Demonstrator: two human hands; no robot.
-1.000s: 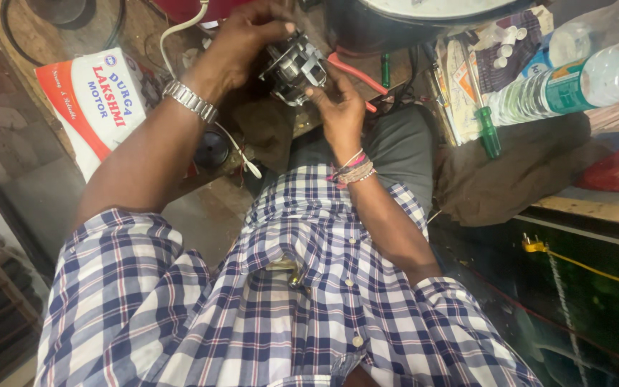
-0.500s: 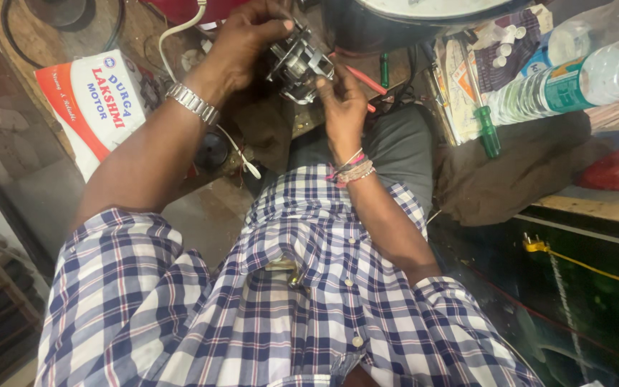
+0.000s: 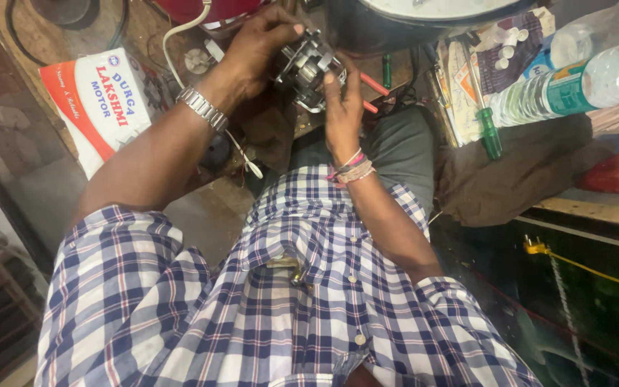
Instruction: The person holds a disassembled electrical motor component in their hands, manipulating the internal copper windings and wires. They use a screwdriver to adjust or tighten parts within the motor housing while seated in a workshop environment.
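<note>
Small electric motor is held above the lap, at the near edge of the cluttered counter. Left hand: fingers curled over its top, gripping. Right hand: fingers closed against its right side, supporting it

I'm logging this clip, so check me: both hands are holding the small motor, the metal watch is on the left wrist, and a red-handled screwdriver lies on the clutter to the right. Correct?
Not quite. In the head view the screwdriver has a green handle, not red. The rest holds: the left hand and right hand both hold the small motor, and the metal watch sits on the left wrist.
</note>
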